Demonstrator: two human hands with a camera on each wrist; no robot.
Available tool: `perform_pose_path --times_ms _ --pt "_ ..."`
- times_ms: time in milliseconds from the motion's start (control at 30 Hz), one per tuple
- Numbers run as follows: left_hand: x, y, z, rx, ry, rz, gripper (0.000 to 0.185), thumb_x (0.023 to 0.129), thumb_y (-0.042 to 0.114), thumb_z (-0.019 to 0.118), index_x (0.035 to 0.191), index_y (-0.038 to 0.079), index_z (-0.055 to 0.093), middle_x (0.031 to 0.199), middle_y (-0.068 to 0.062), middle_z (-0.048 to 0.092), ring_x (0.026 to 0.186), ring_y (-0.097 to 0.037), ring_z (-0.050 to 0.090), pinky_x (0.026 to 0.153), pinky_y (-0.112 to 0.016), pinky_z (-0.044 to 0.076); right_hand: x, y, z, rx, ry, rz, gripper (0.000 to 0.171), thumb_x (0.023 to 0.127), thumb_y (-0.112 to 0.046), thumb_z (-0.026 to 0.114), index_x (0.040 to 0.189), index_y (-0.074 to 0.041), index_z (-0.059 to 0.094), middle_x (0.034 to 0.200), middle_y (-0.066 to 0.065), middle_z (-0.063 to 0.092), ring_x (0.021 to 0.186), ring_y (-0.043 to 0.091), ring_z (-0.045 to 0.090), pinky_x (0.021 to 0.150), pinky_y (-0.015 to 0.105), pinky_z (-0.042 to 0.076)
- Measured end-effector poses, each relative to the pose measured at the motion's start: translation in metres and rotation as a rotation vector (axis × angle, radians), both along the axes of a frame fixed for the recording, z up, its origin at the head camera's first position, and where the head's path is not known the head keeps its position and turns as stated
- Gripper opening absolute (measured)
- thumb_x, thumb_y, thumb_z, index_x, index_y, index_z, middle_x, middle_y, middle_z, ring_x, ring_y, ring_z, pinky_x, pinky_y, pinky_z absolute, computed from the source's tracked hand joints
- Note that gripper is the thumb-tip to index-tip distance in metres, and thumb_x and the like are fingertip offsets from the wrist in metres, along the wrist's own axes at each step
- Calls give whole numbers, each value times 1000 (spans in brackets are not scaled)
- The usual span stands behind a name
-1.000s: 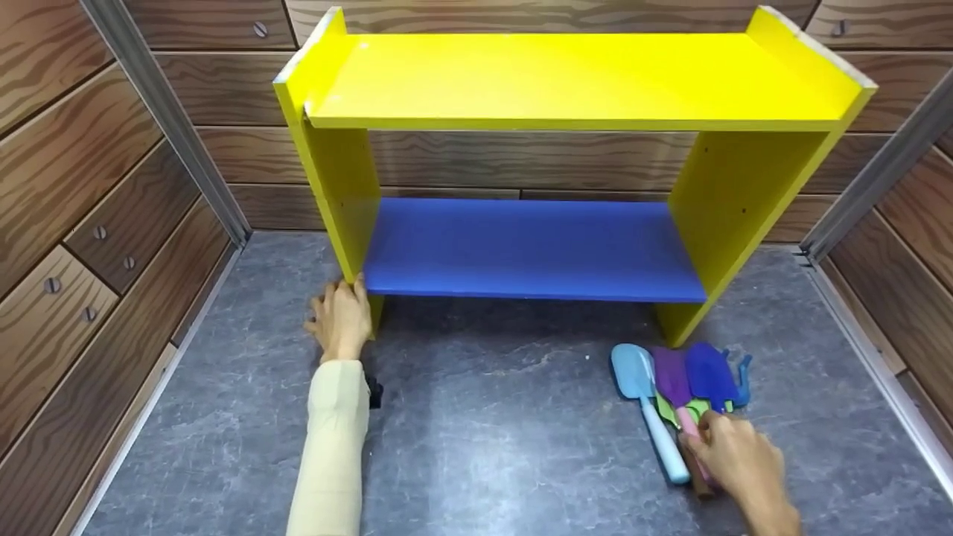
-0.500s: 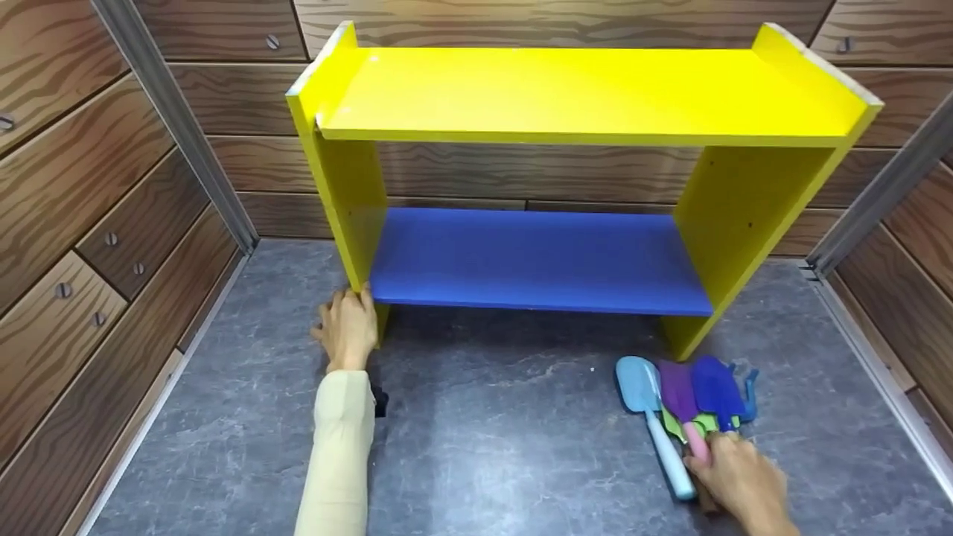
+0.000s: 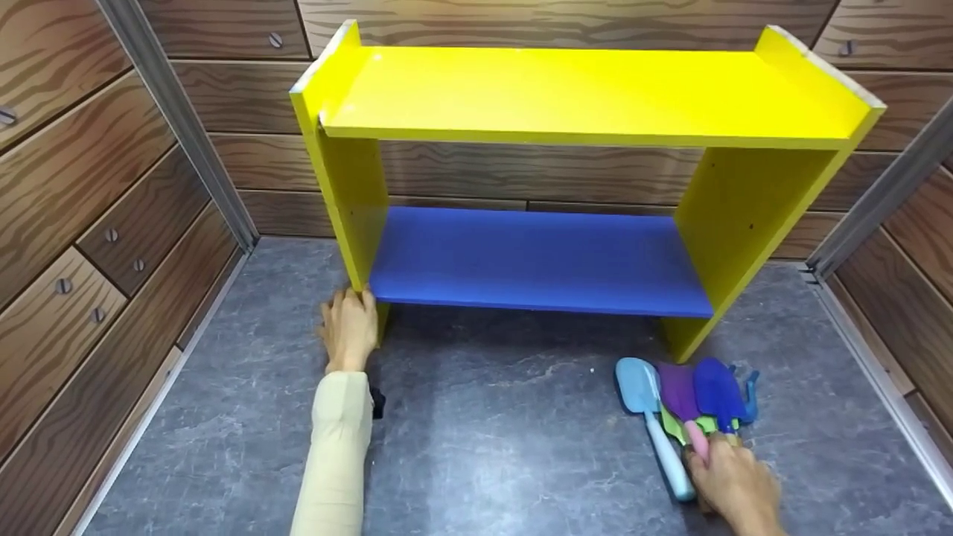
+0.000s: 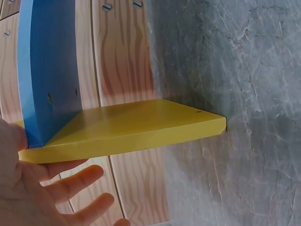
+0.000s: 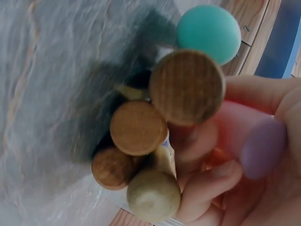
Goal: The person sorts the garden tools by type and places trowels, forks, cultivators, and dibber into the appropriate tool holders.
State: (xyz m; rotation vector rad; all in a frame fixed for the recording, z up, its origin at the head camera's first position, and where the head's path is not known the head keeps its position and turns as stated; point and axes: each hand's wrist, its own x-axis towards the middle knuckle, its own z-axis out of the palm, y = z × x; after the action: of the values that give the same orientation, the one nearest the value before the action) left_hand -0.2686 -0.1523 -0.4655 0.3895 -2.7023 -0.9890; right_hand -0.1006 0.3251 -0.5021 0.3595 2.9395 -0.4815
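While the left hand point(image 3: 348, 327) pinches the yellow left side panel point(image 3: 356, 186) by its front edge, thumb inside and fingers spread outside, the right hand point(image 3: 733, 476) has its fingers curled round the pink handle point(image 5: 235, 127) of the purple-bladed trowel point(image 3: 677, 391). Handle's purple end sits in the right palm; blade lies ahead of the grip. Dark blue trowel point(image 3: 716, 391) also straight ahead of it. Light blue trowel point(image 3: 637, 387) to the grip's left, handle running back just beside the hand. Light green tool point(image 3: 674, 428) under the blades; blue prongs point(image 3: 751, 398) ahead, slightly right. 4 round wooden handle ends point(image 5: 188, 87) bunched against or just beside the right fingers; can't tell if any are gripped too. Blue shelf point(image 3: 536, 260) meets the panel right at the left thumb. Yellow top shelf point(image 3: 558, 89) well above both grips. Grey marbled surface point(image 3: 484, 461) between the 2 hands.
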Motion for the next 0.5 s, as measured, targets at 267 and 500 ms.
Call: perform_pose_path --times_ms 267,500 --pt "0 0 -4 54 -18 14 53 109 40 33 131 -2 58 127 -29 55 123 -46 45 99 -66 36 4 -1 -3 -73 86 -60 31 96 -20 59 95 10 51 81 34 59 80 61 59 68 66 45" --pt "0 -2 -2 46 -7 11 55 109 41 33 132 -2 57 127 -30 54 122 -47 45 100 -63 37 6 -5 -5 -89 173 -50 30 95 -17 60 101 11 55 76 28 60 76 58 60 68 66 45"
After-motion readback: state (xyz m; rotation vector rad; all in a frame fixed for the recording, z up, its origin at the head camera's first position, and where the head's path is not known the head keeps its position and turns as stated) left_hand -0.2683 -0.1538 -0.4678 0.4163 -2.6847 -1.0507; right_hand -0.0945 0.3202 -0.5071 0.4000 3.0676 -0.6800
